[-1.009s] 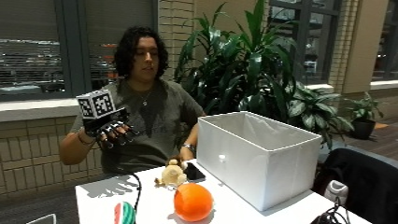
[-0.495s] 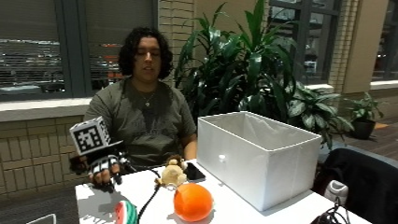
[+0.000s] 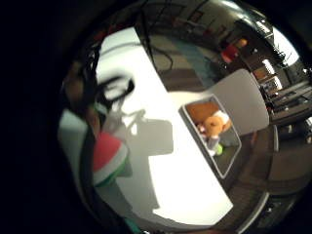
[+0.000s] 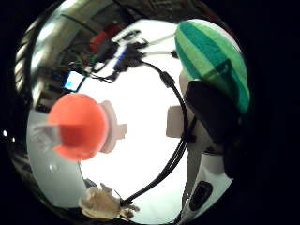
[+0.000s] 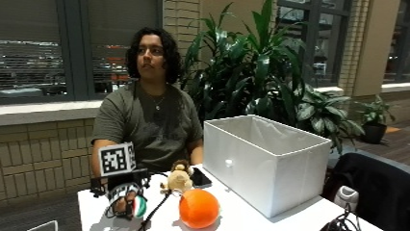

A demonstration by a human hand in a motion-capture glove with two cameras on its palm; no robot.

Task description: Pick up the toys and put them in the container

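A gloved right hand [image 5: 125,202] curls down around a watermelon-slice toy [image 5: 139,206] on the white table [image 5: 256,219], apparently to lift it. At its three o'clock sit an orange ball [image 5: 199,208] and, further along, the white container [image 5: 266,161].

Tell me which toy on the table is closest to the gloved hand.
The watermelon slice toy, green-striped with a red face, right at the hand; the orange ball and small plush sit farther off.

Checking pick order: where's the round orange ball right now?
Outside view: the round orange ball sits on the white table, in front of the white fabric container, with the small tan plush toy just behind it.
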